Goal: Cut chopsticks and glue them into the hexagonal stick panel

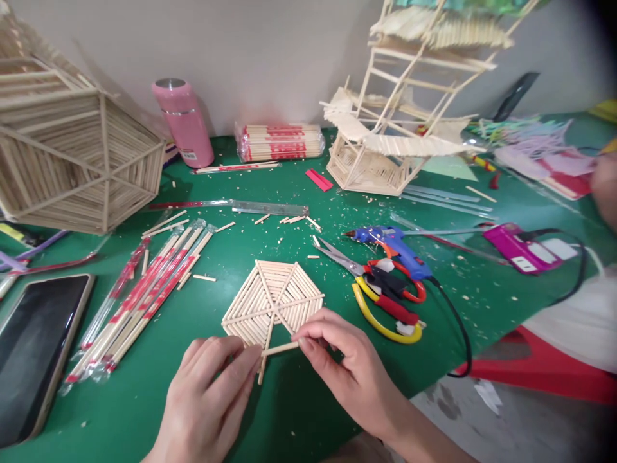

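A six-sided panel of pale wooden sticks (248, 302) lies on the green table, with spokes meeting at its middle and rows of sticks filling most sections. Across the near section, where a gap shows between spokes, spans a short wooden stick (281, 348). My right hand (349, 370) pinches the right end of this stick between thumb and fingers. At its left end, the fingers of my left hand (209, 392) are closed against the stick and the panel's edge; my own fingers partly hide the contact there.
Right of the panel lie scissors (340, 256), a yellow-handled tool (366, 308) and a blue glue gun (405, 251) with a cord. Wrapped chopsticks (149, 289) and a phone (43, 347) are left. Behind stand a pink bottle (186, 122) and stick structures (103, 173). Another person's hand (605, 186) shows far right.
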### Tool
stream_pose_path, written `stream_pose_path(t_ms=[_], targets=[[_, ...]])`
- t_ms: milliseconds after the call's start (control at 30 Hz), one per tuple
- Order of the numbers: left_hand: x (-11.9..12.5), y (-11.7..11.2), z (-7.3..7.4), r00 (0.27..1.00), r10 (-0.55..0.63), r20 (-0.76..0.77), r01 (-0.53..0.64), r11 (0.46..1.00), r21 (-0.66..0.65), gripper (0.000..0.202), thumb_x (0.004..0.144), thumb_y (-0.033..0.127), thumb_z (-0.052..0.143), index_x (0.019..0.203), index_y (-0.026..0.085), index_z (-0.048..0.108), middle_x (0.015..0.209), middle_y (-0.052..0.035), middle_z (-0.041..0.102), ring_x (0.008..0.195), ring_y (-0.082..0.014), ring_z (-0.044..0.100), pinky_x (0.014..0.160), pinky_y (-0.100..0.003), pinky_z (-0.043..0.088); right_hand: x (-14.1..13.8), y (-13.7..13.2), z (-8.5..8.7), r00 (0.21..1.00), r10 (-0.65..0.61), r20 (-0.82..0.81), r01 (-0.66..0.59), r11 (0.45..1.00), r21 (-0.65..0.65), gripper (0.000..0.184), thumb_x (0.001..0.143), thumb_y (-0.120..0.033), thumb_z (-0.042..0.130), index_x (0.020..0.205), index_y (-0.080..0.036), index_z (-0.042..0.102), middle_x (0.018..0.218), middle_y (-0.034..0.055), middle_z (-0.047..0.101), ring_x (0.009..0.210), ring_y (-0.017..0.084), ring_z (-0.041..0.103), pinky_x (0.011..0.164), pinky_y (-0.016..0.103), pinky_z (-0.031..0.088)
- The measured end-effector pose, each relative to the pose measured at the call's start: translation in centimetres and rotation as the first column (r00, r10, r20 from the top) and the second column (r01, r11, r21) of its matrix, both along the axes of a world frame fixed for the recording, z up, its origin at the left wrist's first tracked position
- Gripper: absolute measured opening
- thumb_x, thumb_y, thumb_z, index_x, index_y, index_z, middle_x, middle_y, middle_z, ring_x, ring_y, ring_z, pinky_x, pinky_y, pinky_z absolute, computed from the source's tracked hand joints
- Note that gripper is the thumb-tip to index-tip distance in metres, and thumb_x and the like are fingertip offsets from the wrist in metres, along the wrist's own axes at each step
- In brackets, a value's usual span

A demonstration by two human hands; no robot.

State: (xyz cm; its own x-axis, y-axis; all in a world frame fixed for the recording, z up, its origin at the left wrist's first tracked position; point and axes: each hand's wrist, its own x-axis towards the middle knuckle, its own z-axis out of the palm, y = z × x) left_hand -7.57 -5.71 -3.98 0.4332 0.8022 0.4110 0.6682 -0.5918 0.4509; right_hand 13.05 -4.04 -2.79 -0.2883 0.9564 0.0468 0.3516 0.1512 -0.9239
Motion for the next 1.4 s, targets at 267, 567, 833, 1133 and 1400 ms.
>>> stream_pose_path(t_ms=[267, 567, 833, 1133, 1400], targets=[[-0.1, -0.5, 0.7, 1.000, -0.016, 0.018, 0.016, 1.000, 0.024, 0.025, 0.082, 0.002, 0.048, 0.102, 0.014, 0.057, 0.091, -0.0078, 0.054, 0.076, -0.0151, 0.049, 0.064, -0.029, 0.042, 0.0, -0.3, 1.1, 0.980, -0.017, -0.200, -0.048, 0.948, -0.314, 0.021, 0.087, -0.032, 0.049, 0.071, -0.019, 0.055, 0.066, -0.0021, 0.046, 0.058, 0.010, 0.040, 0.050, 0.023, 0.032], [-0.1, -0.7, 1.1, 1.000, -0.030, 0.007, 0.029, 0.996, 0.086, 0.026, 0.080, 0.002, 0.053, 0.104, 0.010, 0.057, 0.092, -0.0089, 0.054, 0.079, -0.0152, 0.049, 0.066, -0.029, 0.043, -0.9, -0.8, 1.8, 0.938, -0.138, -0.319, -0.010, 0.907, -0.422, 0.026, 0.086, -0.037, 0.050, 0.068, -0.019, 0.051, 0.061, -0.0045, 0.037, 0.055, 0.009, 0.030, 0.048, 0.023, 0.026], [0.1, -0.6, 0.7, 0.999, 0.013, 0.052, -0.018, 0.995, 0.101, 0.024, 0.079, 0.001, 0.056, 0.101, 0.008, 0.058, 0.092, -0.0092, 0.053, 0.078, -0.0147, 0.050, 0.068, -0.029, 0.041, -1.0, -1.0, 1.8, 0.961, -0.094, -0.261, -0.028, 0.903, -0.428, 0.026, 0.091, -0.037, 0.039, 0.071, -0.021, 0.043, 0.063, -0.0049, 0.033, 0.058, 0.010, 0.031, 0.052, 0.023, 0.027], [0.6, 1.1, -0.6, 0.975, 0.140, -0.173, -0.123, 0.987, 0.103, 0.017, 0.088, 0.016, 0.045, 0.082, 0.017, 0.061, 0.074, -0.0049, 0.060, 0.065, -0.0179, 0.052, 0.062, -0.033, 0.033, 0.5, 1.0, -1.4, 0.959, -0.165, 0.228, 0.114, 0.968, 0.222, 0.024, 0.086, -0.015, 0.046, 0.110, -0.018, 0.047, 0.087, 0.0037, 0.052, 0.070, 0.014, 0.050, 0.065, 0.027, 0.043], [1.1, 1.4, -0.9, 0.961, 0.172, -0.216, -0.157, 0.984, 0.085, 0.027, 0.091, 0.018, 0.038, 0.079, 0.018, 0.062, 0.073, -0.0048, 0.062, 0.065, -0.0190, 0.053, 0.064, -0.035, 0.032, -0.5, 0.9, -2.4, 0.965, -0.060, 0.256, -0.013, 0.962, 0.273, 0.015, 0.085, -0.012, 0.049, 0.094, -0.018, 0.059, 0.085, 0.0055, 0.060, 0.082, 0.018, 0.055, 0.070, 0.032, 0.046]])
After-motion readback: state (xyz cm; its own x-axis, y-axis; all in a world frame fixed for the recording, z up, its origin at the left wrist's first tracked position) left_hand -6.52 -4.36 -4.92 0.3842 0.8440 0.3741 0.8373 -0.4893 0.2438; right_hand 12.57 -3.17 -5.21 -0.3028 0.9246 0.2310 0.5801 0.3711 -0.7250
